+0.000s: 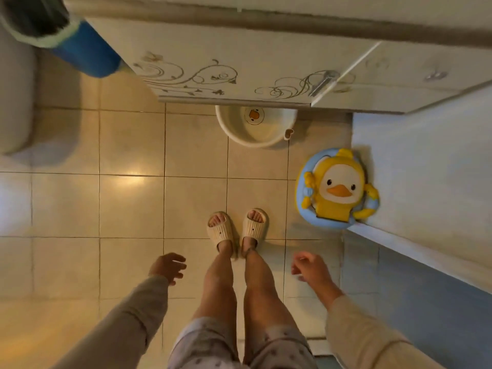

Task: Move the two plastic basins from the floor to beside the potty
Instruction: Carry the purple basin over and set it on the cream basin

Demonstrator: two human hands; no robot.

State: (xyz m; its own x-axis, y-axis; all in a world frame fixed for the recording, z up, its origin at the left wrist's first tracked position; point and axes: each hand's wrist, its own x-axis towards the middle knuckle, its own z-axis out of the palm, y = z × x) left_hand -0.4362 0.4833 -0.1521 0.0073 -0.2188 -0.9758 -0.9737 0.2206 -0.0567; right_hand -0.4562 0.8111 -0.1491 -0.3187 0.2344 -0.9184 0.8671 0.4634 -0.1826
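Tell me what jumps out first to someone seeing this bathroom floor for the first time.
The bright yellow duck potty on its blue base grabs the eye first, against the wall on the right of the tiled floor. Just beyond it, a cream basin with a duck face printed inside sits partly under the cabinet with swirling floral decoration. At the bottom, the person's slippered feet point forward, with the left hand and right hand empty and spread.

head view | from above, facing straight down; floor well below
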